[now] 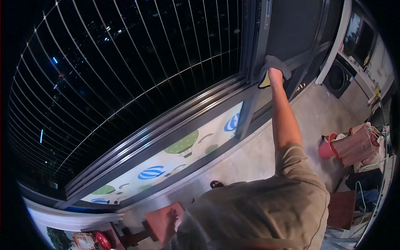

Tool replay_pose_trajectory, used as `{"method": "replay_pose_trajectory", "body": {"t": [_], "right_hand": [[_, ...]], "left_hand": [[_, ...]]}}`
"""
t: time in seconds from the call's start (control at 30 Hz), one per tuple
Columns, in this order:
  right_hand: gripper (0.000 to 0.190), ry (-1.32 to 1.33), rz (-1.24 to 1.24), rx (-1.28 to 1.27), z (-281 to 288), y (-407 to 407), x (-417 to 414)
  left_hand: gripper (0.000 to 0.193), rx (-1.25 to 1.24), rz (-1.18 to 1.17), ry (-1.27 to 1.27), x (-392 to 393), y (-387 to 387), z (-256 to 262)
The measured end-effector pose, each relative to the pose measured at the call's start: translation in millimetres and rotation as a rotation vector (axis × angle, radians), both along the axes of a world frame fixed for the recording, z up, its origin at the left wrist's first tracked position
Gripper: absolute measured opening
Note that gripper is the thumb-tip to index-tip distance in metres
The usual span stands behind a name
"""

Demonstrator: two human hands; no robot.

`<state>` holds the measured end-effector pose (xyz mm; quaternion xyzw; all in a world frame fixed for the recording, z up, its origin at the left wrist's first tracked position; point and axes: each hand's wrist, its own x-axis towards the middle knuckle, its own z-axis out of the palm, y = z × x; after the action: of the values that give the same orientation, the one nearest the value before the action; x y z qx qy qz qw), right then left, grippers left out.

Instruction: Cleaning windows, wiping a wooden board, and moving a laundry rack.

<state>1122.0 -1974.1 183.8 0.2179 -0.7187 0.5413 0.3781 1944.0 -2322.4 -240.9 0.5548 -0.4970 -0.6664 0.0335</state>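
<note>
My right hand (275,75) is at the end of my outstretched arm, mostly hidden by a grey cloth (275,62). A yellow underside shows at one folded corner of it. The cloth lies against the dark window frame (255,67), where the upright meets the lower rail beside a sliding panel (290,28). Left of it run the shiny metal tracks of the window sill (175,114). Beneath the sill is a panel printed with hot-air balloons (182,143). My left hand is out of view.
Outside the opening stands a safety grille of thin bars (150,87). A pink bucket (326,148) and a striped garment (356,147) are at right, before a dark front-loading washing machine (337,76). A reddish-brown stool seat (165,222) stands at lower left.
</note>
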Motion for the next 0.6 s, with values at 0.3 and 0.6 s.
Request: {"method": "replay_pose_trajectory", "body": {"t": [0.3, 0.6], "right_hand": [[0.025, -0.102, -0.060, -0.071, -10, -28, -31], [0.031, -0.001, -0.213, -0.103, -27, -37, -29]], "left_hand": [[0.048, -0.022, -0.067, 0.094, -24, -33, -5], [0.048, -0.040, -0.103, 0.066, -31, -40, 9]]}}
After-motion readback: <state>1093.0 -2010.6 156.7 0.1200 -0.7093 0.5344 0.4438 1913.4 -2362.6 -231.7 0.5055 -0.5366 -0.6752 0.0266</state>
